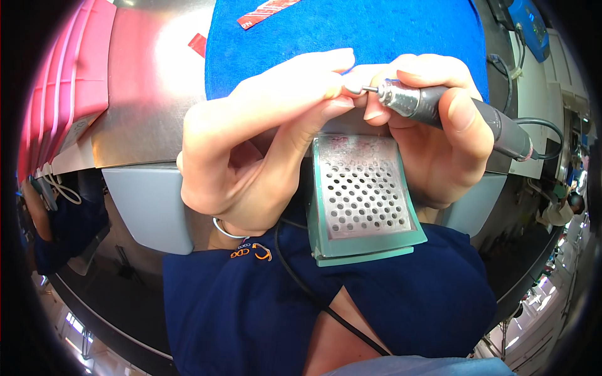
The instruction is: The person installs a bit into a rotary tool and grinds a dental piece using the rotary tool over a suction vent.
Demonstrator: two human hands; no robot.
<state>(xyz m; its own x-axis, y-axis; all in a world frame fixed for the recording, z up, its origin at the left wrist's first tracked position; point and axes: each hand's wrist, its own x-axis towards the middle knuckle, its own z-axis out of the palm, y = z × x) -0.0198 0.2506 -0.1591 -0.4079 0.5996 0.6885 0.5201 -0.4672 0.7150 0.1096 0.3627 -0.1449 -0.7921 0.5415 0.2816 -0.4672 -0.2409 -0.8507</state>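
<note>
My right hand [453,147] is closed around a black rotary tool handpiece [433,105] with a metal nose. Its thin bit [371,89] points left, to a small shiny metal piece [355,85]. That piece sits pinched at the fingertips of my left hand [251,135]; fingers cover most of it, so its exact kind cannot be made out. The bit's tip appears to touch it or lie very close. Both hands' fingertips meet above a green-framed metal rest [367,194] with a perforated plate.
Beyond my hands lies a blue cloth [401,31] on a metal worktop [147,119]. A red printed strip [268,11] rests on the cloth. Pink trays [72,81] stand at the left. A black cable [550,125] loops behind the handpiece, near a blue device [528,25].
</note>
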